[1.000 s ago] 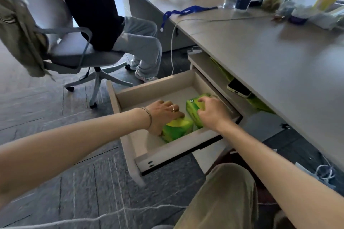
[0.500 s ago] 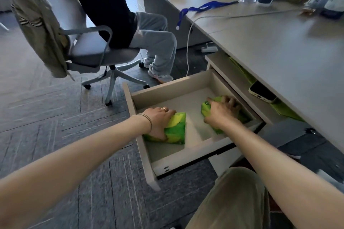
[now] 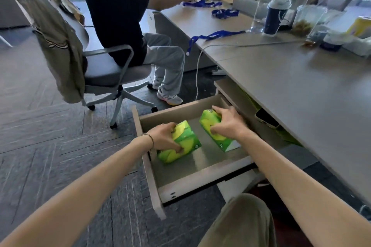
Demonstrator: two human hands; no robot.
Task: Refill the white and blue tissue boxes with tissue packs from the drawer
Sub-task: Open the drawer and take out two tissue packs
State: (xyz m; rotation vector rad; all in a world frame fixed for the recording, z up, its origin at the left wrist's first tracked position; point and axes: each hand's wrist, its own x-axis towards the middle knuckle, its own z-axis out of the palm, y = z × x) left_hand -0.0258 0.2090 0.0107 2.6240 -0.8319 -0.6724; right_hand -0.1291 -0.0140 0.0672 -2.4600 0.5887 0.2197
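Observation:
The beige drawer (image 3: 202, 178) under the desk stands pulled out. Two green and yellow tissue packs are above its floor. My left hand (image 3: 163, 136) grips the left tissue pack (image 3: 183, 143) from its left side, fingers curled around its ends. My right hand (image 3: 227, 123) is clamped over the top of the right tissue pack (image 3: 217, 135), which is tilted with its near end low. The two packs are apart, with bare drawer floor between them. No white or blue tissue box can be made out in this blurred view.
A grey desk (image 3: 301, 94) runs along the right, with a dark cup (image 3: 276, 17), jars, blue lanyards (image 3: 216, 35) and a white cable. A phone (image 3: 267, 119) lies on the shelf under the desk. A person sits on an office chair (image 3: 108, 70) at the left.
Both packs have come up off the drawer floor and further apart, each held in one hand. My view has lifted, showing more of the desk and the seated person.

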